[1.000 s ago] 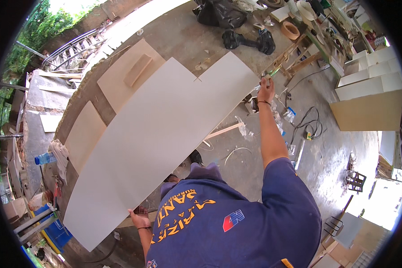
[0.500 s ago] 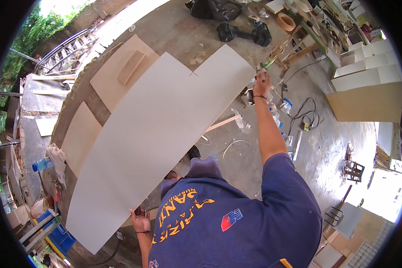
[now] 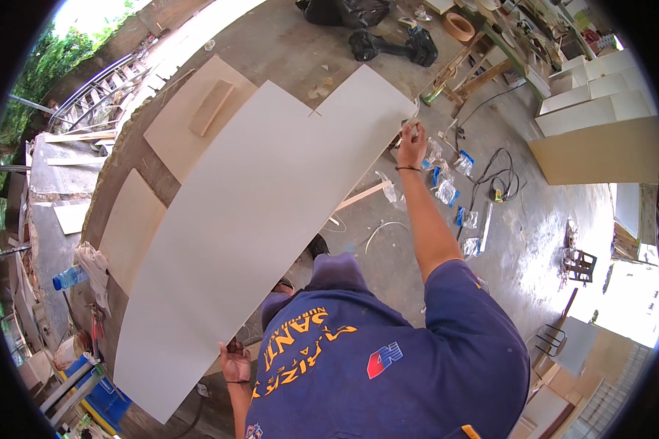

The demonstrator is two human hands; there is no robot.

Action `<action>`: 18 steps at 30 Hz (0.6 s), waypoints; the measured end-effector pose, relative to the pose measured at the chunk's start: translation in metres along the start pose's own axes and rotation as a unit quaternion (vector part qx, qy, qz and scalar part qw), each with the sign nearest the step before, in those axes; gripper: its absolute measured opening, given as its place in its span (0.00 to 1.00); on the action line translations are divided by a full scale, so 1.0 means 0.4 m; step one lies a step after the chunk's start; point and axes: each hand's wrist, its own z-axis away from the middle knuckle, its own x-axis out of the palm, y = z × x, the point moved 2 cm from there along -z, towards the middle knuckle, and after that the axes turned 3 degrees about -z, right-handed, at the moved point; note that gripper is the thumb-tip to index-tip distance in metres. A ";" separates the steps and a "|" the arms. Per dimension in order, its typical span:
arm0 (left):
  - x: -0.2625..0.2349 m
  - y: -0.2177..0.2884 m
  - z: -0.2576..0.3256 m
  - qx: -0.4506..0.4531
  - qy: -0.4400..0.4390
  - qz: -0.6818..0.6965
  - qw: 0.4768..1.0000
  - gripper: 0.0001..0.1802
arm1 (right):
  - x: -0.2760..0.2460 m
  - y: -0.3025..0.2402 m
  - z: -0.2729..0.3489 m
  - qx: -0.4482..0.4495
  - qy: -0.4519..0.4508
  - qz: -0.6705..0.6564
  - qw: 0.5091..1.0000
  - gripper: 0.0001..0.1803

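A large white board (image 3: 234, 212), curved on its far side and notched at the far end, slants across the view before me. My left hand (image 3: 236, 361) is at its near edge, low on the left, palm up, with the fingertips partly hidden under the board. Farther off, my right hand (image 3: 411, 146) is closed at the edge near the board's far right corner. What its fingers pinch there is too small to make out. A thin pale strip (image 3: 417, 110) shows just beyond that corner.
Plain boards (image 3: 132, 223) and a wooden block (image 3: 211, 107) lie left of the white board. A black power tool (image 3: 394, 47) is on the floor beyond. To the right are plastic packets (image 3: 447, 192), a coiled black cable (image 3: 499, 175) and a cabinet (image 3: 600, 157).
My right hand has slid a short way along the board's edge, back from the corner toward me. My left hand stays at the near edge. The view has shifted slightly.
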 end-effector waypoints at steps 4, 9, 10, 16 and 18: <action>-0.039 0.012 -0.015 -0.033 -0.045 0.006 0.998 0.17 | 0.002 -0.013 0.058 0.016 -0.008 0.018 1.000 0.29; -0.043 0.020 -0.030 -0.041 -0.091 -0.024 0.995 0.19 | 0.011 0.007 0.145 -0.043 -0.001 -0.028 0.999 0.28; -0.052 0.023 -0.034 -0.044 -0.105 -0.029 0.993 0.19 | 0.012 0.010 0.172 -0.046 0.001 -0.035 0.998 0.27; -0.111 0.035 -0.078 -0.155 -0.240 -0.015 0.958 0.22 | 0.011 -0.055 0.346 -0.022 -0.016 -0.004 1.000 0.24; -0.082 0.034 -0.078 -0.157 -0.164 -0.069 0.972 0.23 | 0.012 -0.034 0.397 -0.014 0.004 -0.037 0.999 0.25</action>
